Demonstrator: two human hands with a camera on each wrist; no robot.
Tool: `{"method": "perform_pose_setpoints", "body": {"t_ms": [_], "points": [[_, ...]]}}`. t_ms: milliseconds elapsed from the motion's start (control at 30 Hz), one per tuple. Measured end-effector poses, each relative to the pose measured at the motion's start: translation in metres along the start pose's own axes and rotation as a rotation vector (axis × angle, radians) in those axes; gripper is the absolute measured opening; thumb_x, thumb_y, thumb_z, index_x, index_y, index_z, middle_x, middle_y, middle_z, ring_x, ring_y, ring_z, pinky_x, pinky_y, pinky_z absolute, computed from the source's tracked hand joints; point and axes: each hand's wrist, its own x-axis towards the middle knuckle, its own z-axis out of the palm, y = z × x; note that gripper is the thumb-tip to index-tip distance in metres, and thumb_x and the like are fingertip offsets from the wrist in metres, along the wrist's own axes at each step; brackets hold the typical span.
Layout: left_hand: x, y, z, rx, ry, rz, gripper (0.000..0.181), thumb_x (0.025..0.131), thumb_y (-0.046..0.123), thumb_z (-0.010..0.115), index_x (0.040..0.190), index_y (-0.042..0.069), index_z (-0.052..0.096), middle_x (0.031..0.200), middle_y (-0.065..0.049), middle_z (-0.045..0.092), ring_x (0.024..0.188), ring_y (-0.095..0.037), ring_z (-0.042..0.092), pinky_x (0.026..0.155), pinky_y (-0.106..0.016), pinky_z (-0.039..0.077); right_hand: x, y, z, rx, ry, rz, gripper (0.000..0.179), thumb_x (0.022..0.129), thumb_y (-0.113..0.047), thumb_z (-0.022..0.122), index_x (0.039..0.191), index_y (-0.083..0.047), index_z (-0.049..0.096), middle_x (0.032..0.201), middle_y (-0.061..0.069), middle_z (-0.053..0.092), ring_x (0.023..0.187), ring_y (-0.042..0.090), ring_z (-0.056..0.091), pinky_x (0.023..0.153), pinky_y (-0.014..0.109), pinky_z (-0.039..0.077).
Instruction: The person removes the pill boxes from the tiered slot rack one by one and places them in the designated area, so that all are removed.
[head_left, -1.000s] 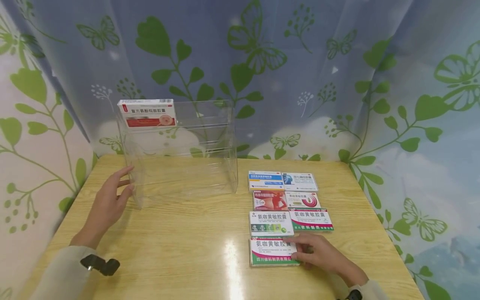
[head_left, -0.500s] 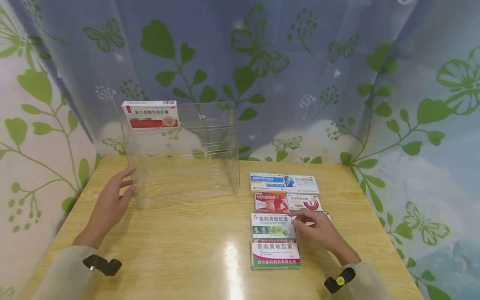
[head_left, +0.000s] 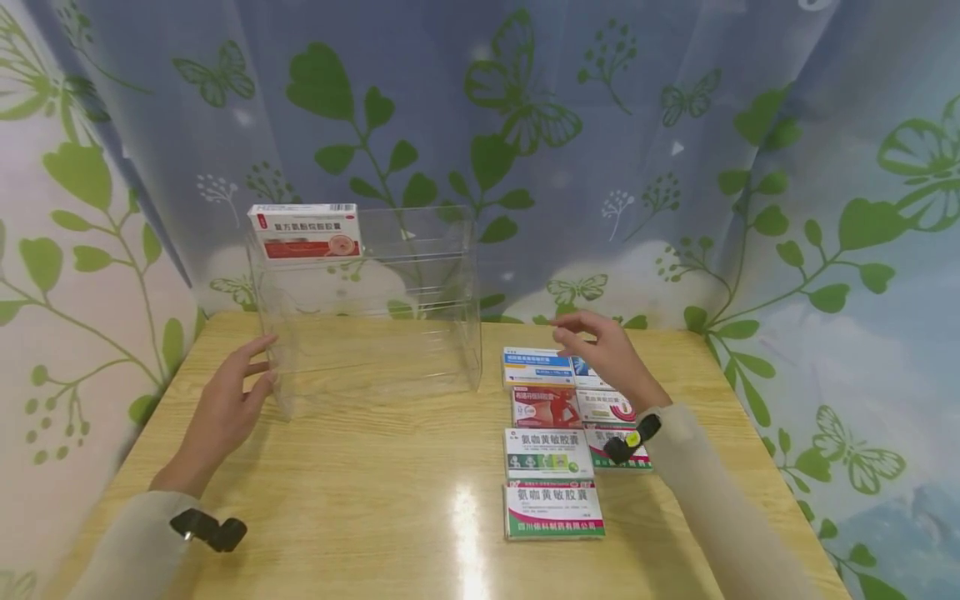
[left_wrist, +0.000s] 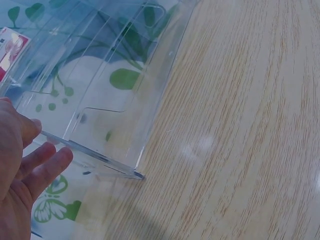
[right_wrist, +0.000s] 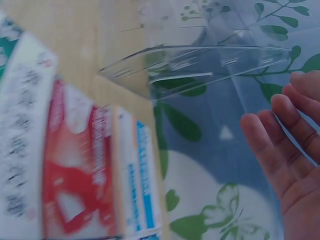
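Note:
A clear acrylic display rack point(head_left: 375, 333) with stepped tiers stands at the back left of the table. My left hand point(head_left: 228, 404) rests at its left side panel, fingers loosely extended; in the left wrist view the fingertips point(left_wrist: 64, 154) lie along the panel's edge. One white-and-red medicine box point(head_left: 307, 235) sits at the left of the rack's top tier. My right hand point(head_left: 603, 350) is raised above the back of the medicine boxes, holding nothing, and partly covers a white-and-blue box point(head_left: 591, 375). The right wrist view has its fingers point(right_wrist: 272, 145) spread and relaxed.
Medicine boxes lie in two columns on the right of the wooden table point(head_left: 360, 500): a blue-and-white one point(head_left: 536, 367), a red one point(head_left: 543, 408), a white-and-green one point(head_left: 547, 454) and a pink-and-green one point(head_left: 555, 510), among others. A patterned curtain point(head_left: 420, 100) hangs behind.
My right hand has moved away from the nearest box, over the others and up toward the back, with nothing in it. The left hand stays at the rack.

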Motion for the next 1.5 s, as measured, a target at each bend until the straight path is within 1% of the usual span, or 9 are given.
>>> {"method": "perform_pose_setpoints", "body": {"t_ms": [200,433,667,833,967,1100,1233,1333,1500], "points": [[0.0,-0.001,0.0,-0.002,-0.002,-0.005,0.056,0.113,0.006,0.056,0.167,0.007,0.04,0.162,-0.033,0.045,0.129,-0.057,0.063,0.091,-0.072,0.061,0.047,-0.035,0.004,-0.011,0.001,-0.039,0.038,0.111,-0.033,0.068,0.142,-0.012,0.069,0.134,0.014,0.073,0.111,0.034,0.074,0.097,0.039,0.066],[0.001,-0.001,-0.001,-0.001,-0.007,-0.016,0.056,0.113,0.006,0.056,0.167,0.007,0.04,0.163,-0.034,0.044,0.129,-0.056,0.063,0.09,-0.071,0.062,0.088,-0.072,0.018,-0.025,-0.01,-0.131,0.035,0.11,-0.035,0.068,0.139,-0.014,0.072,0.134,0.008,0.074,0.117,0.026,0.07,0.105,0.047,0.059],[0.001,-0.002,0.0,0.006,-0.01,-0.018,0.056,0.113,0.006,0.055,0.167,0.006,0.04,0.163,-0.033,0.044,0.129,-0.056,0.064,0.088,-0.068,0.064,0.122,-0.106,0.035,-0.004,0.004,-0.188,0.035,0.109,-0.032,0.07,0.138,-0.012,0.072,0.131,0.005,0.073,0.12,0.025,0.069,0.106,0.041,0.061],[0.002,-0.002,0.0,0.007,-0.004,-0.015,0.056,0.113,0.006,0.056,0.167,0.006,0.041,0.162,-0.033,0.045,0.129,-0.056,0.064,0.088,-0.069,0.063,0.144,-0.128,0.051,0.017,-0.012,-0.223,0.041,0.108,-0.031,0.072,0.144,-0.011,0.068,0.137,0.007,0.07,0.125,0.021,0.066,0.109,0.04,0.059],[0.002,-0.002,0.001,0.007,0.001,-0.012,0.056,0.113,0.006,0.056,0.166,0.006,0.041,0.162,-0.033,0.045,0.128,-0.056,0.064,0.088,-0.07,0.063,0.158,-0.144,0.07,0.011,-0.037,-0.245,0.045,0.108,-0.031,0.072,0.149,-0.012,0.064,0.144,0.01,0.067,0.128,0.019,0.064,0.111,0.038,0.057],[0.002,-0.003,0.001,0.004,-0.003,-0.016,0.056,0.113,0.007,0.056,0.167,0.007,0.041,0.163,-0.033,0.045,0.128,-0.055,0.064,0.088,-0.069,0.063,0.167,-0.16,0.088,-0.002,-0.06,-0.275,0.05,0.108,-0.03,0.072,0.154,-0.013,0.06,0.15,0.011,0.062,0.135,0.025,0.061,0.113,0.04,0.056],[0.002,-0.004,0.001,0.005,-0.005,-0.019,0.057,0.114,0.008,0.056,0.168,0.011,0.04,0.164,-0.031,0.044,0.129,-0.055,0.064,0.089,-0.068,0.063,0.175,-0.176,0.106,0.006,-0.1,-0.284,0.058,0.108,-0.031,0.072,0.161,-0.017,0.054,0.16,0.007,0.055,0.147,0.028,0.053,0.12,0.04,0.054],[0.001,-0.005,0.001,0.009,-0.003,-0.017,0.058,0.114,0.008,0.056,0.169,0.012,0.039,0.165,-0.031,0.044,0.129,-0.055,0.064,0.089,-0.067,0.063,0.18,-0.185,0.118,0.002,-0.146,-0.272,0.067,0.108,-0.032,0.072,0.168,-0.023,0.044,0.17,0.001,0.044,0.155,0.027,0.045,0.123,0.04,0.052],[0.001,-0.005,0.001,0.005,0.002,-0.01,0.059,0.113,0.007,0.057,0.169,0.013,0.04,0.165,-0.031,0.044,0.129,-0.055,0.064,0.089,-0.067,0.063,0.189,-0.194,0.132,-0.111,-0.184,-0.268,0.078,0.109,-0.039,0.069,0.174,-0.036,0.026,0.179,-0.008,0.028,0.165,0.016,0.031,0.131,0.044,0.041]]}}
